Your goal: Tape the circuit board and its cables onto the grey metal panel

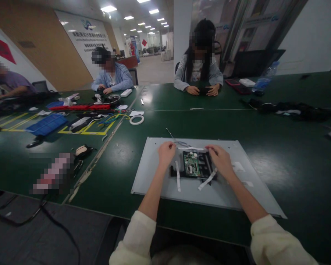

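Note:
A flat grey metal panel (151,165) lies before me with a black frame (205,162) and a green circuit board (191,163) at its middle. My left hand (166,152), fingers pinched, is at the left end of a white tape strip (191,148) along the board's far edge. At the strip's other end, my right hand (220,160) pinches it between thumb and fingers. Thin grey cable (182,143) runs just beyond the strip, close to my left hand. Two more tape strips cross the frame's near side, a left one (178,176) and a slanted right one (207,179).
A white tape roll (136,120), a blue basket (47,124) and coloured wires lie to the left on the green table (116,158). Across it sit two people, one holding a dark object (204,90). At right are a water bottle (266,78) and black cloth-like items (295,109).

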Demonstrator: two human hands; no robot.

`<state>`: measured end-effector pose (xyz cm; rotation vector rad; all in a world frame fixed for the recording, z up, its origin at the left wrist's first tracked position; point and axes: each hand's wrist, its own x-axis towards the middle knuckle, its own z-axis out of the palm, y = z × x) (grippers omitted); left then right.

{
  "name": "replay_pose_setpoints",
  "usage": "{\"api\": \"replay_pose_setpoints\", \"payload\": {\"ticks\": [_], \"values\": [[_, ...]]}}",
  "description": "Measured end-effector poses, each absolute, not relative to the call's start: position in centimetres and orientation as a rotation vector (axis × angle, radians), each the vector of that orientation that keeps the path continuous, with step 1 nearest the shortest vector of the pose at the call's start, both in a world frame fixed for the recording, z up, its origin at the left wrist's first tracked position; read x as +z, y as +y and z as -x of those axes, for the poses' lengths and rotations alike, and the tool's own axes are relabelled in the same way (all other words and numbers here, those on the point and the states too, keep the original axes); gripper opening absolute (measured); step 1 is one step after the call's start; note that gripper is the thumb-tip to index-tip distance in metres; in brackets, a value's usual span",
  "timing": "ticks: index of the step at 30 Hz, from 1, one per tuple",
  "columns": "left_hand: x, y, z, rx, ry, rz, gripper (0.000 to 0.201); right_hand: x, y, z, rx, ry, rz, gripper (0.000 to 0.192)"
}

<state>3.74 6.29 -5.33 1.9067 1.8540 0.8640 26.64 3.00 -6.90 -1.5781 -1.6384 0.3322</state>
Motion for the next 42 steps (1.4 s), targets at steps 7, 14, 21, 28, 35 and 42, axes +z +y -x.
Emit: {"api": "replay_pose_setpoints", "payload": {"ticks": [7, 14, 21, 28, 35, 42], "values": [[-5.4, 6.0, -3.9, 0.896, 1.834, -1.969, 0.019, -6.9, 3.2, -26.9, 0.294, -1.742, 1.544, 0.032], [-5.2, 5.6, -4.6, 0.891, 1.463, -2.267, 0.024, -6.6, 2.9, -25.9, 0.312, -1.957, 1.413, 0.035], [-5.8, 5.5, -5.3, 0.928, 1.154, -2.332, 0.033, -6.0, 2.1, -25.5, 0.392, -2.015, 1.351, 0.047], [-5.9, 5.5, -5.3, 0.915, 1.091, -2.302, 0.032, -5.8, 1.8, -25.4, 0.464, -2.026, 1.329, 0.045], [-5.5, 5.2, -5.5, 0.843, 1.067, -2.368, 0.033, -6.2, 2.4, -25.6, 0.460, -2.096, 1.264, 0.045], [-5.4, 4.7, -5.4, 0.821, 1.140, -2.400, 0.033, -6.6, 2.5, -25.5, 0.485, -2.049, 1.259, 0.044]]}}
